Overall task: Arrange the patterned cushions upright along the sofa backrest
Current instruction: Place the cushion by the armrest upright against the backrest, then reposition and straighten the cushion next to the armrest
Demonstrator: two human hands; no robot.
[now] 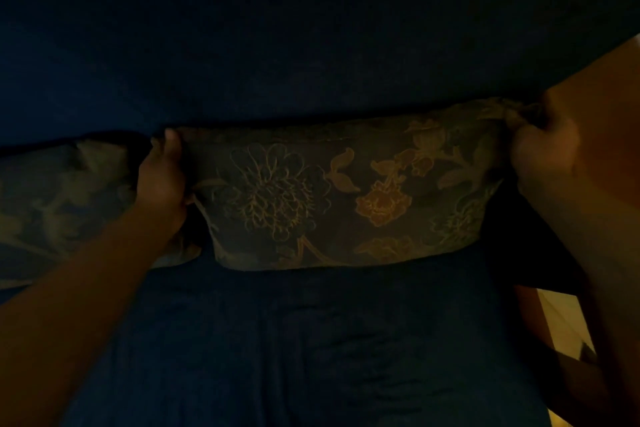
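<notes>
Cushions number 2 in this dim view, both floral and both against the dark blue sofa backrest [311,45]; the centre cushion [332,198] stands on its lower edge on the sofa seat [294,340], its top edge resting along the foot of the backrest across the middle of the frame, so it looks upright or close to it; the second cushion [59,198] sits at the left edge of the frame, partly hidden behind the left forearm, and appears to lean or slump rather than stand square, though the light is too poor to be sure.

Progress, judged from this, is well on: 1 cushion is being set in place and seems almost settled; the 1 on the left probably wants straightening after; whether more cushions lie out of frame cannot be told.

Relative to the hands, the centre cushion is stretched between them; the left hand [162,177] is closed around its upper left corner, thumb showing on top at the seam and fingers wrapped down the side, just beside the second cushion; the right hand [543,149] is at the right of the frame, clamped on the upper right corner with the fabric bunched into a pinched tuft between thumb and fingers; both hands hold the cushion by its top corners, and its bottom edge touches the seat.
</notes>
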